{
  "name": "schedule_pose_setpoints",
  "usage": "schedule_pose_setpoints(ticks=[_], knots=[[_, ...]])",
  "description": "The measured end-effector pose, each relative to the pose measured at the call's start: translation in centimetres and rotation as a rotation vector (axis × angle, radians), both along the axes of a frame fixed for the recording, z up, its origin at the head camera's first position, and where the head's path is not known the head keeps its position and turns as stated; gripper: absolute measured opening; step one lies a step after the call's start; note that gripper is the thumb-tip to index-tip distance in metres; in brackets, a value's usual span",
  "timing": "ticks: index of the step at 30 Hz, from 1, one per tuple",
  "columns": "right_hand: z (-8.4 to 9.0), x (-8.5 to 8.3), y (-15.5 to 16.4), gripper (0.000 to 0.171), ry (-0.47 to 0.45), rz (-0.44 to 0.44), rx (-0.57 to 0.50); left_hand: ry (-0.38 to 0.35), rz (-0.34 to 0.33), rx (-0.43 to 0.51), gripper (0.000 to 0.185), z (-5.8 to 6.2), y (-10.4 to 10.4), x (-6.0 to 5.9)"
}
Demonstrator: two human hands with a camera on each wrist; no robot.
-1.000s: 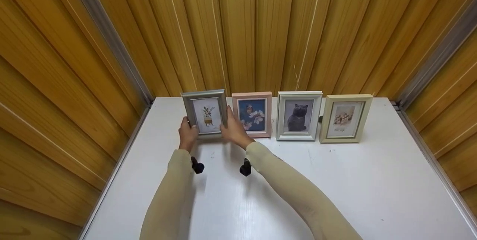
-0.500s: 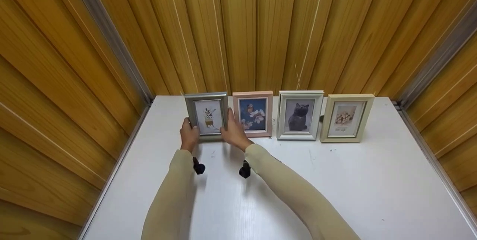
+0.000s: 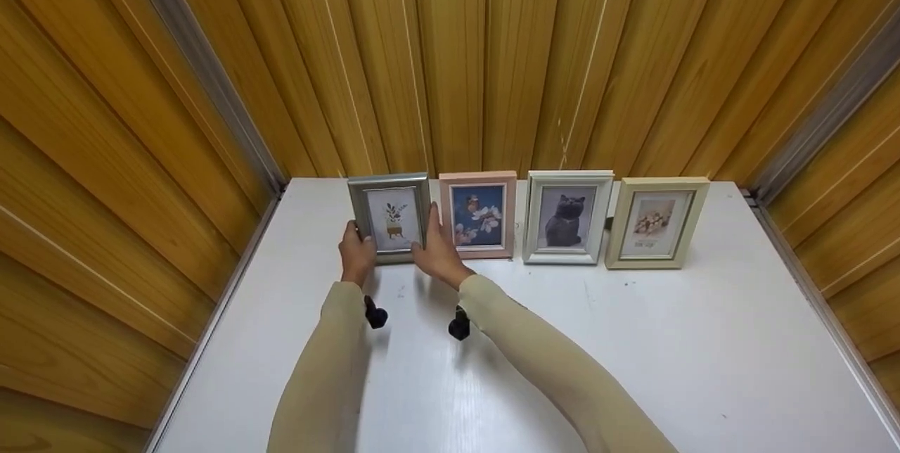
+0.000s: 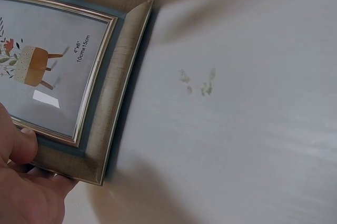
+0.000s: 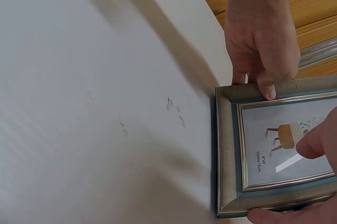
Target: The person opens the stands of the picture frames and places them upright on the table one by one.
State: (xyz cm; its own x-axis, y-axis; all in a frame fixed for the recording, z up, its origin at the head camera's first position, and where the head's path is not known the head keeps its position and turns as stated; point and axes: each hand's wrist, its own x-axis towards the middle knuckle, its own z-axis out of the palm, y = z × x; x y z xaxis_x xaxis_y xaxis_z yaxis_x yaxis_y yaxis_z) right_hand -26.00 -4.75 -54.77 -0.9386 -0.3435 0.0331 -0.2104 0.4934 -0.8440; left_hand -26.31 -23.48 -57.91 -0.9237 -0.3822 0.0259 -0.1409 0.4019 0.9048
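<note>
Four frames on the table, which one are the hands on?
The silver-grey frame with the potted-plant print, leftmost in the row. The left hand and right hand grip its sides; the other three stand untouched.

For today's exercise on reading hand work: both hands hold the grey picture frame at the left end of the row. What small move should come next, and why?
Probably let go. The grey frame stands upright on the table, level with the pink frame beside it. The left hand and right hand grip its side edges, so easing both away at once, without tipping it, seems the sensible step.
</note>
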Motion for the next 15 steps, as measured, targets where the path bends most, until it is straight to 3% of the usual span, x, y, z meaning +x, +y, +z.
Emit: schedule_pose_setpoints(ticks=[15], knots=[[-0.15, -0.02, -0.43, 0.094, -0.04, -0.03, -0.019, 0.008, -0.003, -0.04, 0.04, -0.44, -0.02, -0.6]])
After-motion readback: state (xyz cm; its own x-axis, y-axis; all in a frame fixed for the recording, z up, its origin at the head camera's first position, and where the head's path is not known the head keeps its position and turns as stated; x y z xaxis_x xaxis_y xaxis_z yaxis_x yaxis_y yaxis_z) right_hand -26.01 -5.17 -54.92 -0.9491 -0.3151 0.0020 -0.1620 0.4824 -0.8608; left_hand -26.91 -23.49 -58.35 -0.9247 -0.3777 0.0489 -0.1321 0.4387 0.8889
